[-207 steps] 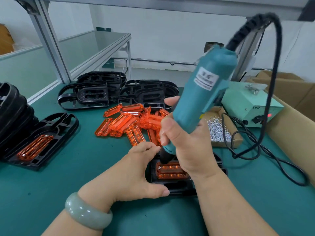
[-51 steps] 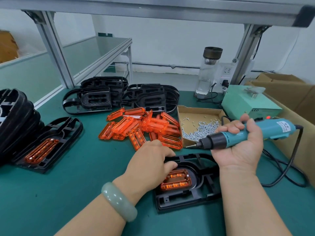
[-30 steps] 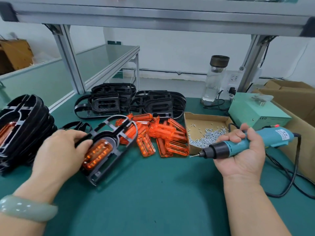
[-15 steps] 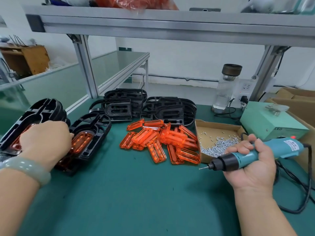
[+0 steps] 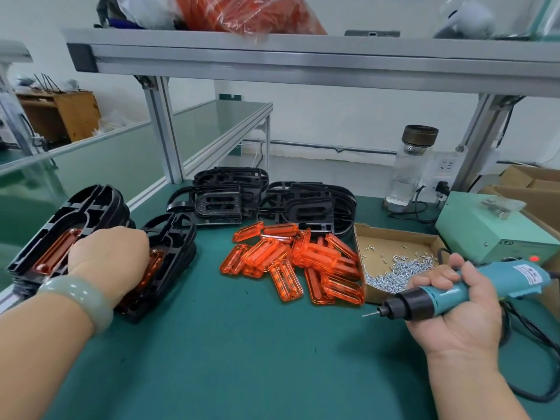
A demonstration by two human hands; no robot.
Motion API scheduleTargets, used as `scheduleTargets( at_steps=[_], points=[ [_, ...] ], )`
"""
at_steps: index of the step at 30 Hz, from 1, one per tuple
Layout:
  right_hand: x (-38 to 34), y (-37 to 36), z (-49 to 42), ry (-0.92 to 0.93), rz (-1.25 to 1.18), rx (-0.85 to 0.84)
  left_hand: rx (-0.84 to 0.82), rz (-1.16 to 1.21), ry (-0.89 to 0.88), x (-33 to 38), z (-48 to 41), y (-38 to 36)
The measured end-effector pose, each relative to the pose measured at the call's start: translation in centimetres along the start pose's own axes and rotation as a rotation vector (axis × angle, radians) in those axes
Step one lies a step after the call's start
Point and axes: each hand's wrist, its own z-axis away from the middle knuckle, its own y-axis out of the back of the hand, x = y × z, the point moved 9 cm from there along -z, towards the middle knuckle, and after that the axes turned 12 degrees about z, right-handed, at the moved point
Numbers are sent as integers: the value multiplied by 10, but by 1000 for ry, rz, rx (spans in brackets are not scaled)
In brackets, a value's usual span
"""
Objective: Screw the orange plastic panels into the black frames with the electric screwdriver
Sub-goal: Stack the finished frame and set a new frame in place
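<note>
- Fitted frames [image 5: 91, 207] stack at left; left hand [image 5: 106, 256] rests on one, fingers hidden.
- Right hand [image 5: 454, 316] wraps its fingers [image 5: 436, 280] round the screwdriver [image 5: 521, 277].
- Loose panels [image 5: 291, 262] and bare frames [image 5: 306, 207] remain.

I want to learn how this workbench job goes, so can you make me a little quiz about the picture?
1. True or false: the right hand holds the electric screwdriver.
2. Where are the loose screws? A) in the cardboard box; B) inside a glass bottle; C) up on the shelf.
3. Fill in: the left hand grips a black frame with an ____ panel fitted in it.

Key: 1 true; 2 A; 3 orange.
</note>
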Motion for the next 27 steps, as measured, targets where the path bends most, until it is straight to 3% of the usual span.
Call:
scheduleTargets(
  at_steps=[3,6,11,16,27],
  points=[
    [1,1,-1,3,14,6,6,57,-42,15,5,7],
    [2,2,0,3,15,0,-126,-8,-61,26,10,-6],
    [3,1,1,14,18,11,-210,43,15,23,11,-4],
    [15,16,-1,23,35,103,-47,205,-66,66,8,24],
    [19,16,-11,-34,10,138,-118,527,-313,192,-41,4]
  ],
)
